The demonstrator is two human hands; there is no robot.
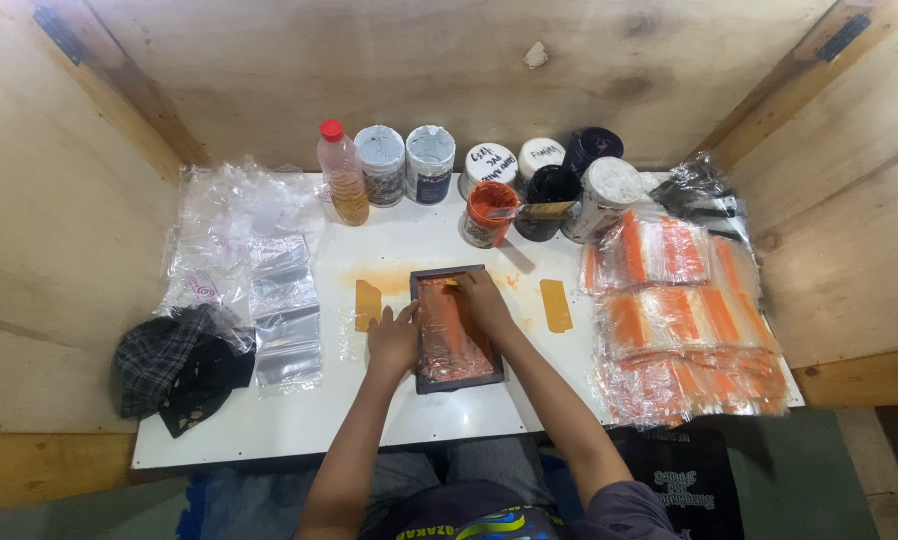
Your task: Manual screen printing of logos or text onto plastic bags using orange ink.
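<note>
A dark frame (pixel 455 329) with an orange, shiny screen lies in the middle of the white worktop (pixel 299 420). The left hand (pixel 394 338) lies flat on the worktop, fingers close together, and touches the left edge of the frame. The right hand (pixel 479 298) rests on the upper part of the screen and pinches a small yellow tool (pixel 452 285) at its fingertips.

Two yellow tape strips (pixel 368 304) are stuck on the worktop, one at each side of the frame. Behind the frame stands an open jar (pixel 489 213) with orange paint. At the back edge there is a row of round tubs (pixel 406 164) with white or grey lids, some with handwritten labels, and a clear bottle (pixel 343 173) with a red cap and amber liquid at the left end.

At the right lie stacks of clear bags (pixel 684 320) printed in orange and white. At the left lie plain clear bags (pixel 284 310), one with a small pink spiral mark. A dark checked cloth (pixel 174 367) lies at the left corner.
</note>
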